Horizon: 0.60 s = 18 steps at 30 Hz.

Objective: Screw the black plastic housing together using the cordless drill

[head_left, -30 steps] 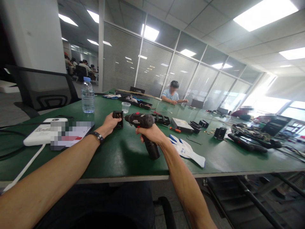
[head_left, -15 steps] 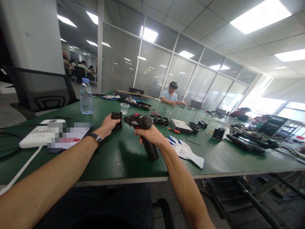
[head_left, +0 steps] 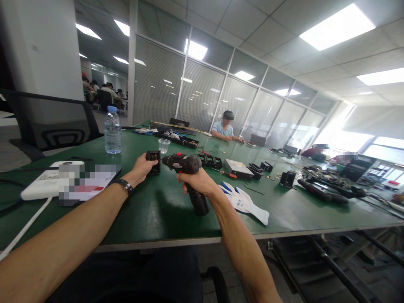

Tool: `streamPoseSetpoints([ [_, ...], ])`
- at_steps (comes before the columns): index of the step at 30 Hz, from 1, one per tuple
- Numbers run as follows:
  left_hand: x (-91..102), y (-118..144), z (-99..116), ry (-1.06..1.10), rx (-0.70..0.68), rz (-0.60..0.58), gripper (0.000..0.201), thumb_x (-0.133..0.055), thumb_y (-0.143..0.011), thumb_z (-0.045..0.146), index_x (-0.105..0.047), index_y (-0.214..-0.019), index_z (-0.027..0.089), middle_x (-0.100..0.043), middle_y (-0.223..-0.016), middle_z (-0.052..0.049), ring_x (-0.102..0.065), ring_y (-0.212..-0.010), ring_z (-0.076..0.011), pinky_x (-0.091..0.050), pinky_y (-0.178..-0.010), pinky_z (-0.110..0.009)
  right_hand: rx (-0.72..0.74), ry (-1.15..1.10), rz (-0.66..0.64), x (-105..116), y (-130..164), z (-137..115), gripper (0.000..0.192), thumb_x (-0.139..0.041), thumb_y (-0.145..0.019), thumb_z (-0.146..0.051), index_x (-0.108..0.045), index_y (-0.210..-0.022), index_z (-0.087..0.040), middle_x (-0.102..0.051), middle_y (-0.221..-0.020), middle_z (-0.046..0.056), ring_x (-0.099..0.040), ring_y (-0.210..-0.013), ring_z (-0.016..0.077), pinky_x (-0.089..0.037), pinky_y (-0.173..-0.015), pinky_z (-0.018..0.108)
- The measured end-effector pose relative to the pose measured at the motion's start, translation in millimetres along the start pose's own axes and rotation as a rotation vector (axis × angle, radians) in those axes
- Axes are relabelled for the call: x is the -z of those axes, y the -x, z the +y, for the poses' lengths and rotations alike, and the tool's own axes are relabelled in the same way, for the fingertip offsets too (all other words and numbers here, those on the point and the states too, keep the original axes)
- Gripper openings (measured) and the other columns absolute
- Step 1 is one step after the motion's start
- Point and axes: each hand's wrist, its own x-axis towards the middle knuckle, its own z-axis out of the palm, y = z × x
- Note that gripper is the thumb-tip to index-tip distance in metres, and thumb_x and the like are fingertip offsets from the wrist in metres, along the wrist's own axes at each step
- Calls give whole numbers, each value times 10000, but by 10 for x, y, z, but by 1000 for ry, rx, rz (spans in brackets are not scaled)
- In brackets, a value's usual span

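Note:
My left hand (head_left: 142, 168) is closed around a small black box-shaped part (head_left: 154, 168), its open side facing right and small metal bits showing inside. A black cordless drill (head_left: 183, 164) is gripped in my right hand (head_left: 195, 182), nose pointing left toward the part. The drill's tip is at or just beside the part's right edge; whether they touch I cannot tell. Behind the part stands a clear plastic cup (head_left: 164, 146). To the right of the drill lies a white and blue work glove (head_left: 244, 200).
A water bottle (head_left: 112, 130), a white device with a cable (head_left: 47, 179) and a blurred flat sheet (head_left: 91, 181) are at left. Farther right lie a screwdriver (head_left: 232, 176), a silver box (head_left: 238, 168), black housings (head_left: 287, 179) and a heap of parts. A person sits across the green table (head_left: 142, 223).
Both hands keep their hold on the black part and the drill, in nearly the same pose. The whole view has shifted slightly.

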Motion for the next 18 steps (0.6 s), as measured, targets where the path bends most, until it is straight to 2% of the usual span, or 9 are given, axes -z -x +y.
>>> streamPoseSetpoints([
  [18,0,15,15,-16,-25,6,478,-740,-555,235,-631,-1014,159,-684,-941,-80,-639,-819,-207,-512,-772,-364,-44,28,8,-6,23,-42,81,-603,-694,-224,-531,-708,-189,-529,-459,-53,-536,-400,118,-432,-418,204],
])
